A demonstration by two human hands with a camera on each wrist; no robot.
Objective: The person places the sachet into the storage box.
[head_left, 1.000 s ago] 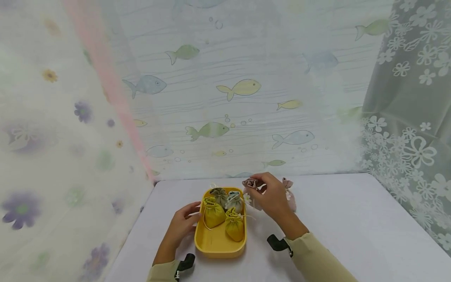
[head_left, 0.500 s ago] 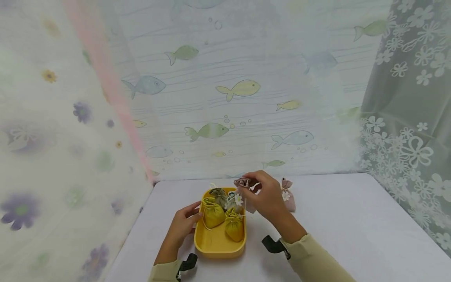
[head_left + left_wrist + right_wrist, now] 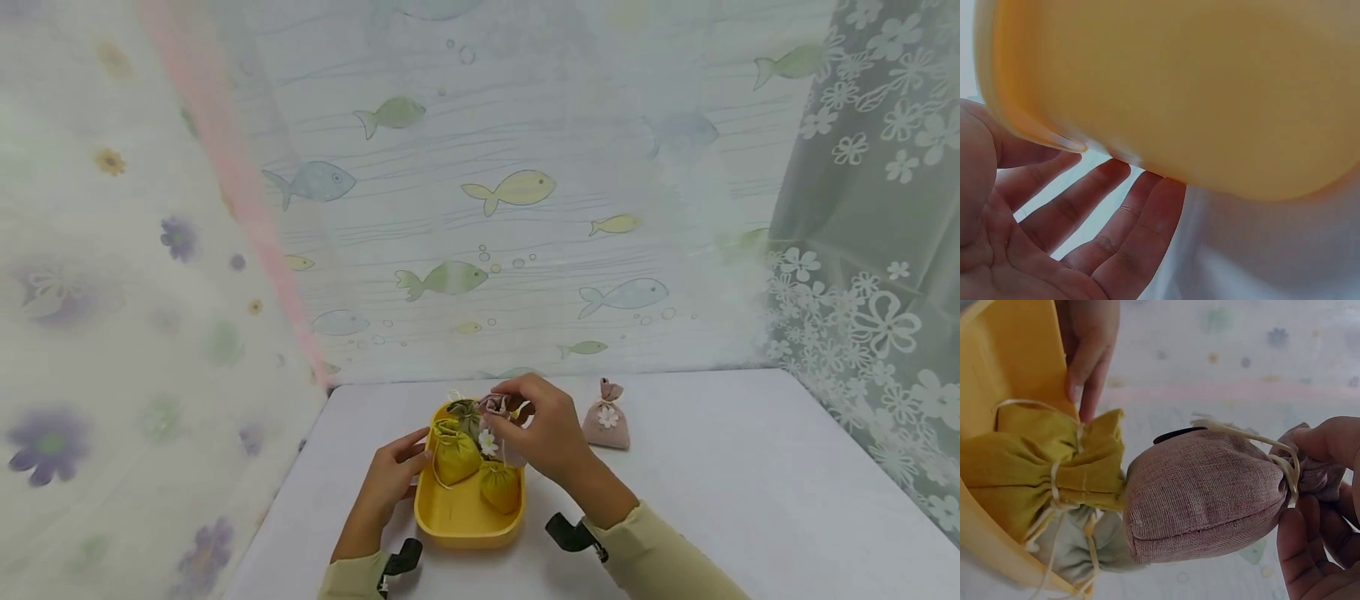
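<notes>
My right hand (image 3: 543, 433) pinches the gathered neck of a dusty-pink drawstring pouch (image 3: 1210, 494) with a white flower on it. This pouch hangs over the right side of a yellow tray (image 3: 450, 533). Inside the tray lie two mustard-yellow pouches, one at the left (image 3: 455, 458) and one at the right (image 3: 1004, 465), plus an olive pouch (image 3: 467, 415) at the back. A pale grey-green pouch (image 3: 1104, 547) shows beneath in the right wrist view but is hidden in the head view. My left hand (image 3: 386, 479) touches the tray's left wall with fairly straight fingers (image 3: 1147, 231).
Another dusty-pink pouch (image 3: 606, 425) with a white flower stands on the white table (image 3: 712, 483), right of the tray. A fish-patterned curtain (image 3: 525, 250) hangs along the table's back edge. Black wrist mounts (image 3: 570, 532) stick out near both sleeves.
My right hand has carried the pink pouch leftward, from beside the tray to above its right side. The other pink pouch is now fully uncovered. The left hand stays at the tray.
</notes>
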